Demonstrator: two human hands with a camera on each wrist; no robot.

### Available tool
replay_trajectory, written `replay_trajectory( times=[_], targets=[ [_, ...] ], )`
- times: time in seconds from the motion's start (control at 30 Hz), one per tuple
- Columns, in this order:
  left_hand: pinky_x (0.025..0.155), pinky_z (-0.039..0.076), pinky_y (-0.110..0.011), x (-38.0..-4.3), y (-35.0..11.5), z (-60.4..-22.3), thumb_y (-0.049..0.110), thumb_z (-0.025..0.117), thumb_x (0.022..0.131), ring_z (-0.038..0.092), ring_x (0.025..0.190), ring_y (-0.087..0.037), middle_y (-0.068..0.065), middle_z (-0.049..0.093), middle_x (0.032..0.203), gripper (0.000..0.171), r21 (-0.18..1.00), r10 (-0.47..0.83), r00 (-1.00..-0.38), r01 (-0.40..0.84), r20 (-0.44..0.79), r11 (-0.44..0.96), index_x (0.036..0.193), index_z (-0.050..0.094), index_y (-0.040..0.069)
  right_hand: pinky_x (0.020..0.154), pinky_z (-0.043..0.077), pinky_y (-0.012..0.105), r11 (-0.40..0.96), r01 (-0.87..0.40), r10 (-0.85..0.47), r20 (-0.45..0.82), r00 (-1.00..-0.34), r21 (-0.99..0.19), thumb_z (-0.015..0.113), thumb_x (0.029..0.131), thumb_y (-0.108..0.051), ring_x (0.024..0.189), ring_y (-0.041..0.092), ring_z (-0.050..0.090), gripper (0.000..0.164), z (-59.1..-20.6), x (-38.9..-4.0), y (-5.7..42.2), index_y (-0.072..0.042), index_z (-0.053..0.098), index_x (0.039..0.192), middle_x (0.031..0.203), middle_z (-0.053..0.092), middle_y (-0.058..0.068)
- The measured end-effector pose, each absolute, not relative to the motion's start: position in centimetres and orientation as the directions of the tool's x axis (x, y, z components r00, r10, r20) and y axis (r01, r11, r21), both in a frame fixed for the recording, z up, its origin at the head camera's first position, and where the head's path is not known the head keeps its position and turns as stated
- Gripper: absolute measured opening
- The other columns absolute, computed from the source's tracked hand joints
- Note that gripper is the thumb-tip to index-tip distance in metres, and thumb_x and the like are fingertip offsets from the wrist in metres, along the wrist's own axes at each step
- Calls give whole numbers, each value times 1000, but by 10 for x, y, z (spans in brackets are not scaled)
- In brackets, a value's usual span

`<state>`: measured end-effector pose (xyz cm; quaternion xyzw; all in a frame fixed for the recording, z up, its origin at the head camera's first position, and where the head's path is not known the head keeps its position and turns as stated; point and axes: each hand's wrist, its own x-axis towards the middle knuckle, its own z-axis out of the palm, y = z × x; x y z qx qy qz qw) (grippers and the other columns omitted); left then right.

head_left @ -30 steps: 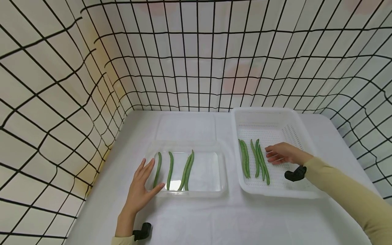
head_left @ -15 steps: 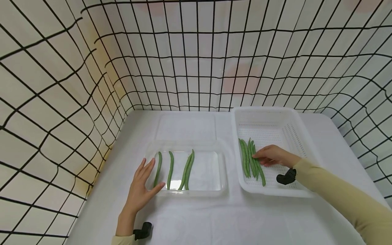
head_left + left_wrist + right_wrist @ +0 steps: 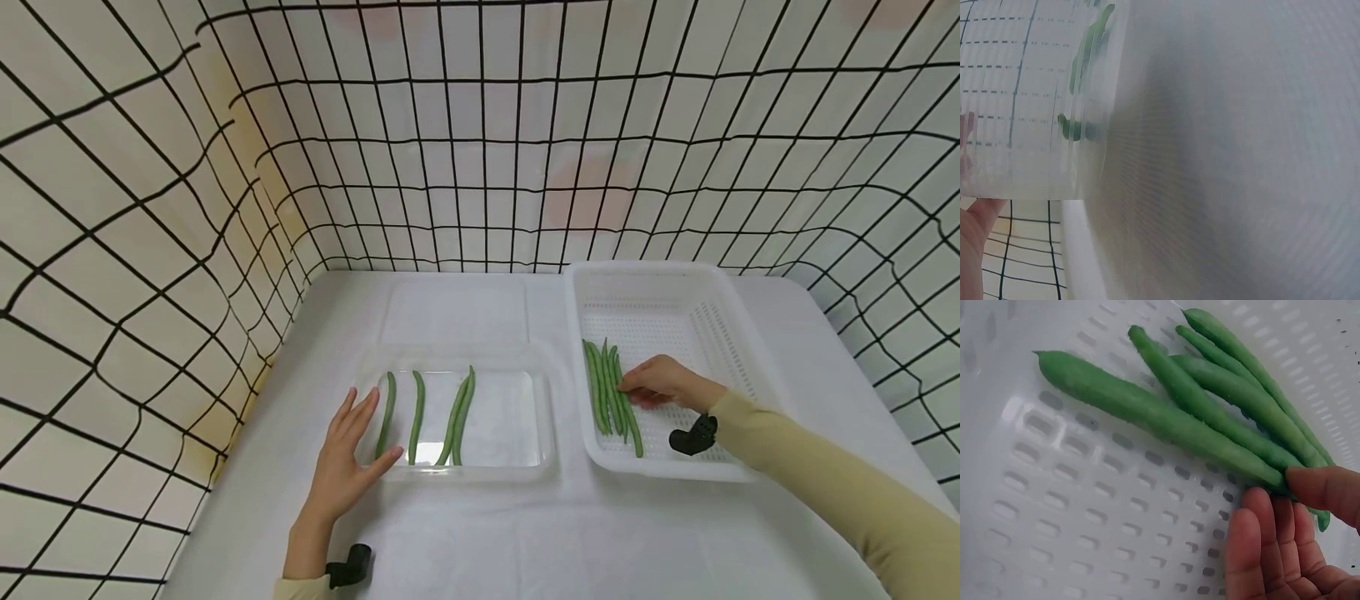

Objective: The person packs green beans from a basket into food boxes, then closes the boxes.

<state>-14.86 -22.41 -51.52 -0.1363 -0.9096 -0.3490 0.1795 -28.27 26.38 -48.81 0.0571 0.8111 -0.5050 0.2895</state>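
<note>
Green beans (image 3: pixel 609 392) lie side by side against the left wall of a white perforated basket (image 3: pixel 701 472). My right hand (image 3: pixel 663 383) reaches into that basket and pinches the rightmost green bean (image 3: pixel 1160 422), thumb on top and fingertips beside it. In the right wrist view the other beans lie close alongside, their far ends partly behind the thumb. My left hand (image 3: pixel 345 467) spreads its fingers at the front left corner of a clear plastic container (image 3: pixel 487 475). Several green beans (image 3: pixel 416 417) stand roughly upright in line inside this container, towards its left side.
Both containers sit on a white cloth-covered table (image 3: pixel 480 533). Black wire grid panels (image 3: pixel 480 167) rise behind and on both sides, with pale cloth behind them. A black wrist camera (image 3: pixel 348 567) is strapped on the left wrist, another wrist camera (image 3: pixel 693 435) on the right.
My right hand has moved left onto the loose beans and taken hold of one, pushing them closer to the beans by the basket's left wall. My left hand stays where it was.
</note>
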Motion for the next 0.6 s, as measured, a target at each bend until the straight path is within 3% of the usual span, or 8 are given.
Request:
replay_trajectory(
  times=[0.17, 0.4, 0.6],
  targets=[
    [98, 24, -68, -149, -224, -515, 32, 82, 72, 17, 141, -28, -3, 39, 148, 90, 587, 135, -898, 381, 419, 714, 147, 36, 14, 64, 54, 25, 372, 436, -243, -539, -807, -820, 66, 85, -12, 66, 12, 64, 23, -482, -283, 268, 8, 65, 97, 75, 66, 6],
    [98, 24, -67, -149, -224, -514, 31, 81, 72, 18, 141, -27, -4, 40, 147, 89, 582, 131, -892, 387, 433, 715, 148, 36, 14, 79, 53, 31, 333, 437, -212, -518, -829, -835, 59, 92, -11, 80, 15, 63, 44, -473, -289, 272, 18, 47, 123, 96, 62, 9],
    [98, 24, -67, -149, -225, -514, 31, 81, 72, 17, 141, -26, -3, 40, 147, 89, 587, 126, -895, 381, 427, 715, 148, 36, 15, 78, 54, 35, 286, 464, -221, -529, -819, -838, 53, 97, -10, 79, 16, 66, 47, -475, -293, 278, 14, 35, 134, 95, 63, 7]
  ],
)
